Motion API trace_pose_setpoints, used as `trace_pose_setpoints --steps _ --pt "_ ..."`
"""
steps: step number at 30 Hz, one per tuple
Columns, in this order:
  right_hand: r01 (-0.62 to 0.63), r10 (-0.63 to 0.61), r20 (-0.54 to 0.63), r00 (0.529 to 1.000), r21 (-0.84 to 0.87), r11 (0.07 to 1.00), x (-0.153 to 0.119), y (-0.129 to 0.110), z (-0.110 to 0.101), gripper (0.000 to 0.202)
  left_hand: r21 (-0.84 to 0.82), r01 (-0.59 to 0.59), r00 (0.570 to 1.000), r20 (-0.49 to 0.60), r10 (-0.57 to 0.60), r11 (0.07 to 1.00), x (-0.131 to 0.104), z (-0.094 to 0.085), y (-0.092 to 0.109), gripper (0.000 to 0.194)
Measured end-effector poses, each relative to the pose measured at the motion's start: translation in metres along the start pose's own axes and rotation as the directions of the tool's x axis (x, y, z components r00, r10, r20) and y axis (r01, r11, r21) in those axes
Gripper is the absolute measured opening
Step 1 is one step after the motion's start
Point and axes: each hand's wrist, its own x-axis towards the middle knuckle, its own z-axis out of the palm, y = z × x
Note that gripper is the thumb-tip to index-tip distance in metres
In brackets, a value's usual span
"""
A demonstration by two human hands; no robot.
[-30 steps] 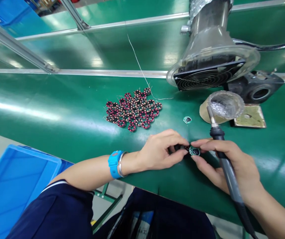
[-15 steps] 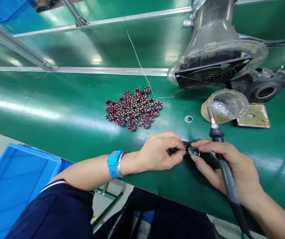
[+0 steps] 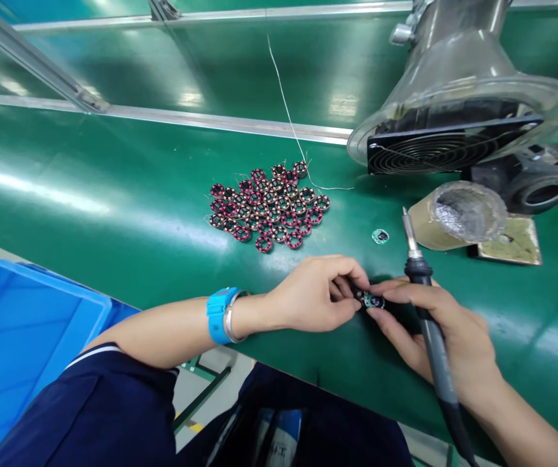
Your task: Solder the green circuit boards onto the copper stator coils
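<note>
My left hand (image 3: 315,292) pinches a small wound copper coil ring (image 3: 359,297), mostly hidden behind its fingertips. The thumb and forefinger of my right hand (image 3: 449,327) grip a small round green circuit board (image 3: 375,301) with a dark centre, right up against the coil ring. A soldering iron (image 3: 433,340) also lies in my right hand, its handle across the fingers and its metal tip pointing up and away. A second round circuit board (image 3: 380,237) lies flat on the green bench beyond my hands.
Several red and copper coil rings (image 3: 272,207) lie clustered on the bench, a thin solder wire (image 3: 286,107) rising behind them. At right are a fume extractor (image 3: 435,143), a cup (image 3: 429,217), an iron stand (image 3: 542,188) and a sponge tray (image 3: 512,243). A blue crate (image 3: 40,350) stands lower left.
The whole view has shifted slightly. My left fingers have closed further over the coil ring, and the circuit board has come nearer to it. The soldering iron stays in my right hand.
</note>
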Motion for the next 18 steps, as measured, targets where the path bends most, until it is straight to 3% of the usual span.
trace_pose_setpoints --steps 3,6,10,13,18 --pt "-0.036 0.035 -0.014 0.999 -0.066 0.997 0.0 0.001 0.002 0.031 0.108 -0.183 0.983 0.017 0.183 0.977 -0.003 0.0 -0.005 0.019" --pt "-0.028 0.024 -0.047 0.999 -0.088 0.996 -0.001 0.0 0.001 0.026 0.249 -0.341 0.94 0.082 0.331 0.907 -0.003 0.0 -0.01 0.012" --pt "0.02 -0.023 -0.053 0.998 -0.055 0.998 -0.003 0.005 -0.002 0.028 0.4 -0.423 0.903 0.112 0.415 0.813 0.004 0.0 -0.014 0.007" --pt "0.06 -0.075 -0.087 0.993 -0.16 0.985 0.002 0.021 -0.003 0.022 0.432 -0.48 0.868 0.107 0.485 0.763 0.008 0.0 -0.018 0.011" --pt "0.238 -0.226 0.075 0.971 -0.243 0.94 0.02 0.053 0.004 0.02 0.504 -0.63 0.75 0.199 0.631 0.59 -0.001 -0.002 -0.02 0.017"
